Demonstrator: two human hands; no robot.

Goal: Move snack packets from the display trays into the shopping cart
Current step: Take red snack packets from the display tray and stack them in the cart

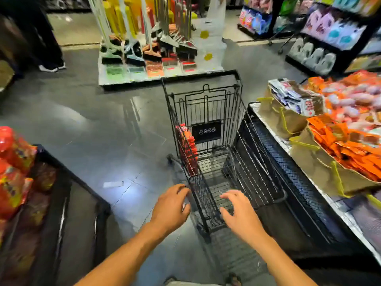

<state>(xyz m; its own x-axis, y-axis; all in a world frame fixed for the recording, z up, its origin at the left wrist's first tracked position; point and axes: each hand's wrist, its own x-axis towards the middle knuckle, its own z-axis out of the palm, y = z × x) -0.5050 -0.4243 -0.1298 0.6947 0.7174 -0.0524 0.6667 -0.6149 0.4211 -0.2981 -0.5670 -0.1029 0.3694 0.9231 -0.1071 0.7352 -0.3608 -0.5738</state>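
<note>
Both grips were empty. Left grip (pixel 171 205) sat loosely curled at the near-left rim of the cart (pixel 206 131), contact unclear. Right grip (pixel 240 211) was spread open over the basket's near end. Orange packets (pixel 350 155) lay in a tilted tan tray (pixel 313 162) on the tabletop (pixel 268 125), right and ahead, so your right grip was nearer. They were flat and glossy, likely slippery. Red packets (pixel 186 149) stood against the cart's left wire wall.

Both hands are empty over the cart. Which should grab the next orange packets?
Right. The right hand hovers open over the cart, nearer the orange packets in the tray on its right. The left hand, by the cart's left rim, would have to cross it.
</note>
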